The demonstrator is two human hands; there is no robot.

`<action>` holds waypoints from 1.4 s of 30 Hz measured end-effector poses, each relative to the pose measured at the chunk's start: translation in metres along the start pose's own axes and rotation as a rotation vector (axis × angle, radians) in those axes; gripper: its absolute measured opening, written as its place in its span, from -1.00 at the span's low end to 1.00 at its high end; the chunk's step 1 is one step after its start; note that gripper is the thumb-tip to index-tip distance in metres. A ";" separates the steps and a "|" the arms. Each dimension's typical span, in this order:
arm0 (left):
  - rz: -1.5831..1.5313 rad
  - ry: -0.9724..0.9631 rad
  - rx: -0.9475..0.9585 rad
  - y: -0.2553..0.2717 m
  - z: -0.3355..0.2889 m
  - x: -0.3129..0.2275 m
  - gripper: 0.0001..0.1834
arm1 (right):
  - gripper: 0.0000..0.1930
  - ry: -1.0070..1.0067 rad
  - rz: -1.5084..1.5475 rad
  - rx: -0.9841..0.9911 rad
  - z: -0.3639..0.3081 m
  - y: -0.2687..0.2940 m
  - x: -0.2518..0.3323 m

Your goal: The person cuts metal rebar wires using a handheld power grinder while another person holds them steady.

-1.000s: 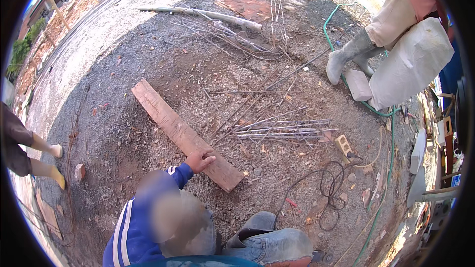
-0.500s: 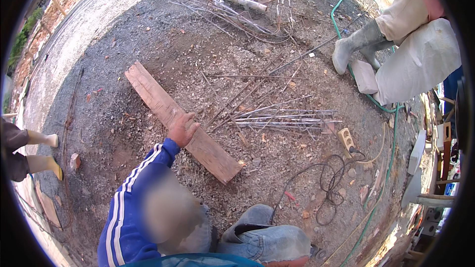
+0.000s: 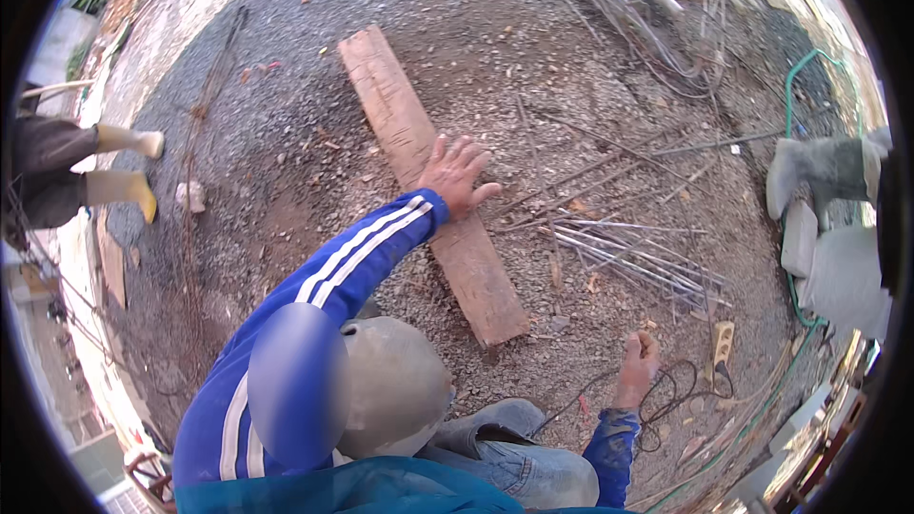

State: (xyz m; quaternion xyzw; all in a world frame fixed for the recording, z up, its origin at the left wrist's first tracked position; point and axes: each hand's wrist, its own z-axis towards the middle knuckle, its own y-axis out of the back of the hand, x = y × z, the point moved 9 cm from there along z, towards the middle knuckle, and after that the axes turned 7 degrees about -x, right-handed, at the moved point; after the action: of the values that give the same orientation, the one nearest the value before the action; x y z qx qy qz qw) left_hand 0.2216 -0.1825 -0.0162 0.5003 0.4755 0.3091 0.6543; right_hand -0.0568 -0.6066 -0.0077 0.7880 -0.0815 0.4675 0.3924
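My left hand [image 3: 457, 176] lies flat on a long, worn wooden plank [image 3: 386, 95], fingers spread and pressing its top near the middle. The plank rests on gravelly ground and slants from far left to near right. Off to the right, my right hand [image 3: 636, 369] is raised above the ground, apart from the plank. Its fingers are curled together, and I cannot make out what, if anything, is in them. Both arms wear blue sleeves. Between them is my bent knee in faded jeans [image 3: 533, 471].
Right of the plank lie thin metal rods [image 3: 638, 262]. A power strip [image 3: 724, 343] with a dark cable sits near my right hand. Booted people stand at left [image 3: 119, 195] and right [image 3: 785, 176]. A green hose [image 3: 790, 86] curves along the right; more rods [image 3: 638, 19] lie far off.
My right hand has come into view at the lower right. My left hand has gone from gripping the plank's edge to lying flat with spread fingers. The whole view has turned left.
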 end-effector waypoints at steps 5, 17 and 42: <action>-0.102 -0.078 -0.085 -0.013 0.016 -0.010 -0.31 | -0.73 0.069 0.186 0.272 0.041 -0.121 0.094; -0.292 0.002 -0.279 0.035 -0.044 0.037 -0.22 | -0.73 0.054 -0.133 0.856 -0.150 -0.174 0.079; 0.859 0.805 -0.738 0.694 -0.472 0.245 0.30 | -0.80 -0.091 0.330 0.400 -0.042 -0.197 0.053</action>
State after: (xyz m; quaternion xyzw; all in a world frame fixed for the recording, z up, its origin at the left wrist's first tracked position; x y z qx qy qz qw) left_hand -0.0812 0.4178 0.5425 0.2353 0.3049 0.8437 0.3739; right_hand 0.0421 -0.4311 -0.0611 0.8462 -0.1324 0.4959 0.1431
